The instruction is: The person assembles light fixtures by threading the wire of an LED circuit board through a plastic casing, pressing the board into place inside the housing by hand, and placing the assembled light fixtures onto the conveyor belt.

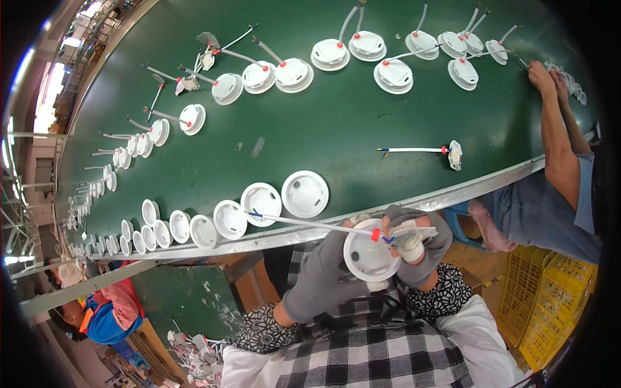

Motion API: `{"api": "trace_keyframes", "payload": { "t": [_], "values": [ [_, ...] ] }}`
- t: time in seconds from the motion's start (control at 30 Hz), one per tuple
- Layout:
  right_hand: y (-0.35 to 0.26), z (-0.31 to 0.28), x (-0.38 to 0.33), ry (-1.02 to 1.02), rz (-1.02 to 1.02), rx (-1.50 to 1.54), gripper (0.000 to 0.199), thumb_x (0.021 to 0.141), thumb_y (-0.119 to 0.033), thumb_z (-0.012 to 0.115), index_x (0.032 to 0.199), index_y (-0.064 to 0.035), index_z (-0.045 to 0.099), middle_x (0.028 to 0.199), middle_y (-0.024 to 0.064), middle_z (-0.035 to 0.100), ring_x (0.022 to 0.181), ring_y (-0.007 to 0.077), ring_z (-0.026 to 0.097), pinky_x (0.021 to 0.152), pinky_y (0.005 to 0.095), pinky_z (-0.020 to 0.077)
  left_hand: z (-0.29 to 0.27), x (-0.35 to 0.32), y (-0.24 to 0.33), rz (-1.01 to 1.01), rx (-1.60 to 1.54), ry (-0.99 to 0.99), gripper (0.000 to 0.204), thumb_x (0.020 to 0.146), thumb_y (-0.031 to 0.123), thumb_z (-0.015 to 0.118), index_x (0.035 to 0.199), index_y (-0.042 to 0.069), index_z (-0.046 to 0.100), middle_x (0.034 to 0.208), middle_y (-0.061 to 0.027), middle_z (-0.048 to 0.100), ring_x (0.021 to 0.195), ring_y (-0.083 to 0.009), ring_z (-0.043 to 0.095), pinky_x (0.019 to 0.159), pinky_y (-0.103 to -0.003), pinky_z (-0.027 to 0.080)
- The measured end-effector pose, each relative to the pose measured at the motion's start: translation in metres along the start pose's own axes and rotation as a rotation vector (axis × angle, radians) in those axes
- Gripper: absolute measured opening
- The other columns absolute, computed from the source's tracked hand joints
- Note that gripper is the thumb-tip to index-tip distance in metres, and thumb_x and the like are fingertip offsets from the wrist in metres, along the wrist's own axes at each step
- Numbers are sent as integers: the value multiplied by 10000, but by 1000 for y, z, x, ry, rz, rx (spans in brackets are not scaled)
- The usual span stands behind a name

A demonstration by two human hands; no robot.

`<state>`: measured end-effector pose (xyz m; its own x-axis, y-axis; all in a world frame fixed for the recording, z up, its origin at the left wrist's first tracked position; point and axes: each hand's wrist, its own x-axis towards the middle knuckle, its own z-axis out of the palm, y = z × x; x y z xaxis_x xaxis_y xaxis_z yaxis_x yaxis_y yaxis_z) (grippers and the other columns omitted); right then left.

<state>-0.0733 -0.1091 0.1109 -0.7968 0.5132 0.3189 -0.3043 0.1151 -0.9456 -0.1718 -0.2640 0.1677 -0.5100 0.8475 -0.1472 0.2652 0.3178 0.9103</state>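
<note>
**Round white lamp housing held at the belt edge**

The left hand (352, 242), in a grey glove and sleeve, is lying behind the round white lamp housing (369, 257) and supporting it; how far its fingers are closed cannot be seen. The right hand (409, 240), also gloved, is closing around a small white part at the housing's upper right rim, beside a red collar (375, 235). A white cable (304, 223) is running from that collar up-left over the metal belt edge. The housing is sitting just below the green conveyor belt (336, 123), in front of the person's checked apron. A row of empty white housings (261, 200) is lying along the near belt edge. A yellow plastic crate (556, 304) is standing at lower right. Another person's forearm (556, 136) is resting on the belt at right.
</note>
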Motion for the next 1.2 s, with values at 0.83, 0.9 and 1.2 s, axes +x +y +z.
{"api": "trace_keyframes", "payload": {
  "t": [0.83, 0.9, 1.2],
  "values": [
    [-78, -23, 21, -430, 64, -422, 205, 754, -175, 738, 872, -28, 659, 599, 41, 552, 510, 200, 528, 484, 307, 396, -29, -24, -31, 145, 761, 495, 750, 598, 357, 883, 1172, 58, 504, 1083, -106, 574, 974, -278, 592, 869, -409, 475],
    [-75, -20, 20, -423, 36, -489, 202, 743, -208, 755, 826, -54, 653, 558, 24, 484, 498, 205, 474, 478, 325, 367, -28, -22, -28, 215, 846, 508, 751, 596, 361, 884, 1168, 56, 504, 1088, -110, 560, 978, -288, 575, 888, -438, 454],
    [-69, 15, 17, -556, 330, -368, 325, 849, -243, 633, 1096, -40, 575, 595, 116, 590, 478, 278, 585, 478, 383, 449, -14, -31, -28, 158, 644, 373, 620, 634, 207, 849, 1138, 34, 530, 1024, -100, 595, 894, -286, 590, 822, -398, 462]
  ]
}}
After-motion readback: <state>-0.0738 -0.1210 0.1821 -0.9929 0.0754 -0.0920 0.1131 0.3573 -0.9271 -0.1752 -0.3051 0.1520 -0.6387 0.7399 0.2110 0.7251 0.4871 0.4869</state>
